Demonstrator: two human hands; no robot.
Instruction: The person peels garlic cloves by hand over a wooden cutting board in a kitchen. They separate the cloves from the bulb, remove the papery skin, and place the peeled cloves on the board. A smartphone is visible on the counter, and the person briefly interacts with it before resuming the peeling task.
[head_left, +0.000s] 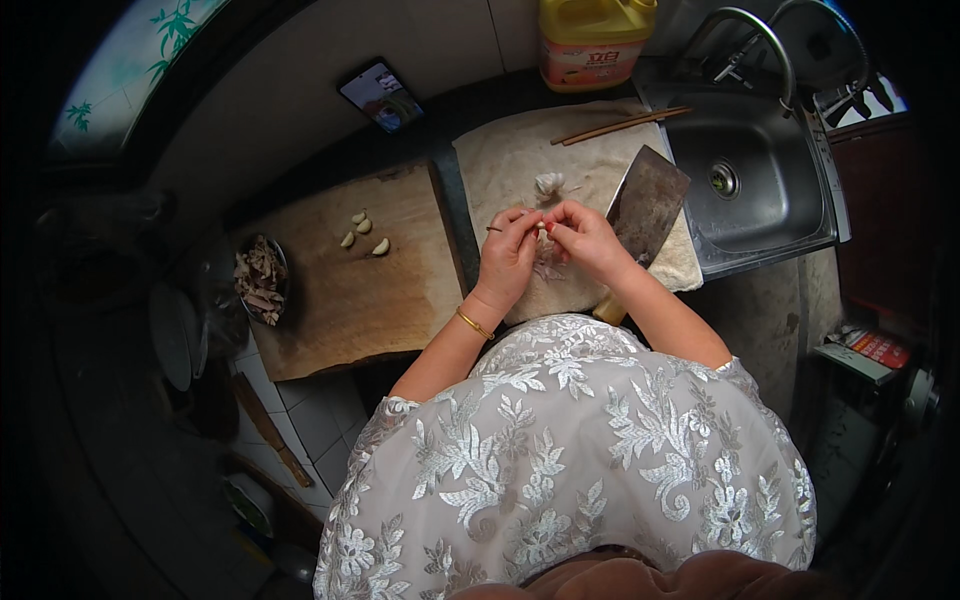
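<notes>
My left hand (510, 251) and my right hand (589, 240) meet above a beige cloth (502, 165), their fingertips pinching one small garlic clove (541, 225) between them. Papery garlic skins (549, 266) lie on the cloth just below the fingers. Beyond them sits a partly broken garlic bulb (550, 184). A cleaver (651, 202) with a dark, stained blade rests on the cloth beside my right hand; its handle passes beneath my right forearm. To the left, several peeled garlic cloves (381, 247) are on a wooden cutting board (352, 315).
A bowl of chopped meat (262, 281) stands on the board's left edge. Wooden chopsticks (622, 126) lie at the cloth's back edge, near a yellow detergent jug (596, 45). A phone (382, 95) leans by the wall. On the right is a steel sink (757, 217) with a faucet (772, 52).
</notes>
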